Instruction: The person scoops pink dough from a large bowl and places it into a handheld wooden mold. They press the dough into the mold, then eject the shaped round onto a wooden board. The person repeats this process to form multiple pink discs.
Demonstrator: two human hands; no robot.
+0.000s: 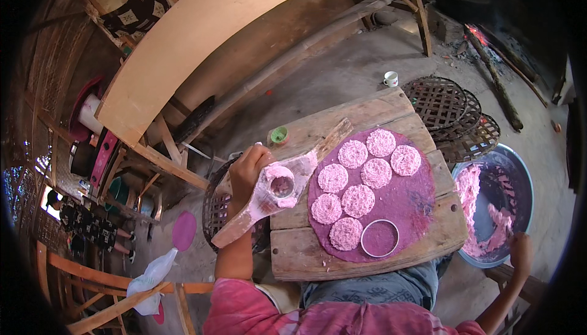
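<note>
My left hand [249,167] grips a wooden hand press [260,203] and holds it up over the left side of the low wooden table. Pink dough clings round the round metal cylinder in the press's middle. Beside it, a purple round sheet [400,213] bears several pink lacy dough discs [358,201]. A thin metal ring [380,238] lies on the sheet near its front edge. To the right, my right hand [521,250] reaches into a blue-grey basin [527,191], its fingers curled against the pink dough [498,225] there; the fingertips are partly hidden.
Under the sheet is the plank table [299,255], close against my lap. A small green-lined cup [279,136] stands on its far left. Woven trays [437,103] lie beyond the right corner, near a white mug [391,79]. Farther back, a fire [476,34] burns among logs. A person [85,222] is at far left.
</note>
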